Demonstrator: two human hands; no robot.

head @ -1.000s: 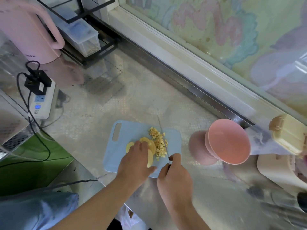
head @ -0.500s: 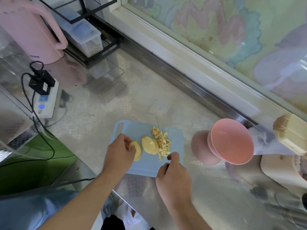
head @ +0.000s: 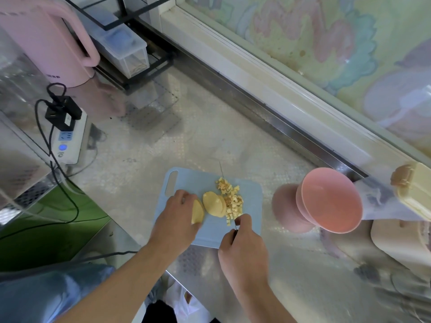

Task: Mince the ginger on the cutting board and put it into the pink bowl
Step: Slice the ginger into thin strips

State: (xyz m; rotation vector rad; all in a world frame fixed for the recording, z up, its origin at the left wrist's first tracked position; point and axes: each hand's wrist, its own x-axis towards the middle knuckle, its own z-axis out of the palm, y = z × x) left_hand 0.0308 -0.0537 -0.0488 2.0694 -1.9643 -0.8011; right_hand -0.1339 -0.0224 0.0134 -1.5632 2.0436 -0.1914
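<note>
**Ginger half minced on the blue board**

From my remote seat I read left to right. A pink plastic kettle [head: 44, 40] stands far left, with a white power strip [head: 70, 141] below it on the pale speckled counter [head: 186, 136]. On the light blue plastic cutting board [head: 251, 194], my left hand [head: 177, 220] has its fingers curled over one yellow ginger slice [head: 197, 212]. A second, rounder ginger slice [head: 213, 203] lies just beside it, touching a heap of small ginger cubes [head: 231, 199]. My right hand [head: 242, 250] is clenched round the handle of a thin-bladed knife [head: 227, 194], whose blade runs through the cubes. The round pink bowl [head: 331, 201] sits tilted to the right, off the board.
</note>
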